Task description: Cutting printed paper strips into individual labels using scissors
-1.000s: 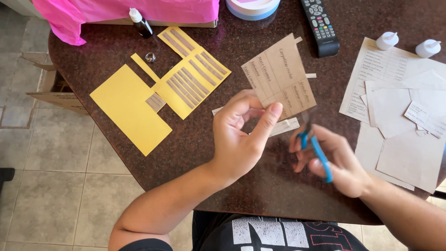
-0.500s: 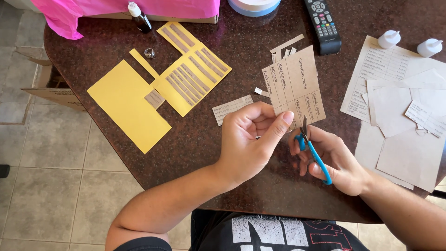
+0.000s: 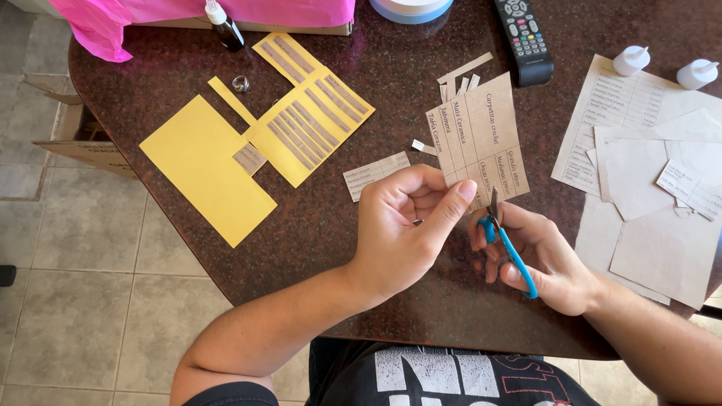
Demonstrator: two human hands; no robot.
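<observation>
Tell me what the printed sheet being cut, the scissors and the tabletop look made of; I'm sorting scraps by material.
Printed sheet: thin matte brown kraft-like paper or light card; it stands unsupported in the left hand.
Scissors in the right hand: blue handles, probably plastic; dark blades, probably metal.
Tabletop: polished dark brown speckled stone, possibly granite; its surface shows soft glare.
</observation>
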